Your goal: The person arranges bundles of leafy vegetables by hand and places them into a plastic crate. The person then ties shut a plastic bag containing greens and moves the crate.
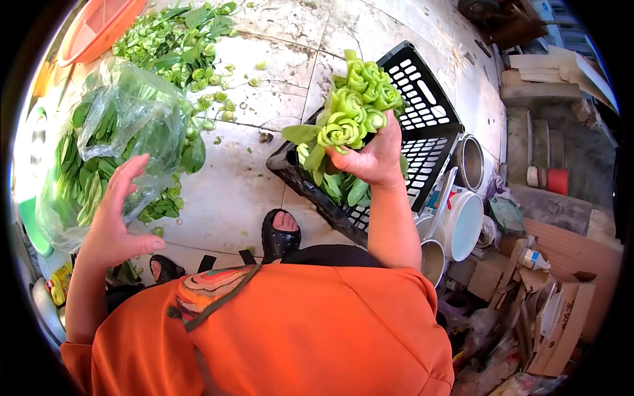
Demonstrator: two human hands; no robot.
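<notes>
My right hand (375,153) is closed around a bunch of bok choy (350,109), its pale green cut bases facing up. It holds them over a black plastic crate (426,140), where more green leaves (350,188) lie. My left hand (119,214) is raised with its fingers and thumb apart and nothing in it. Close to that hand is a clear plastic bag (132,105) with leafy greens (82,168) in and under it.
Trimmed leaves and cut stem ends (178,49) lie heaped on the tiled floor (264,86), an orange basin (99,26) beyond them. White buckets (464,224) and a metal pot (470,164) stand right of the crate. Cardboard (564,330) and clutter fill the lower right.
</notes>
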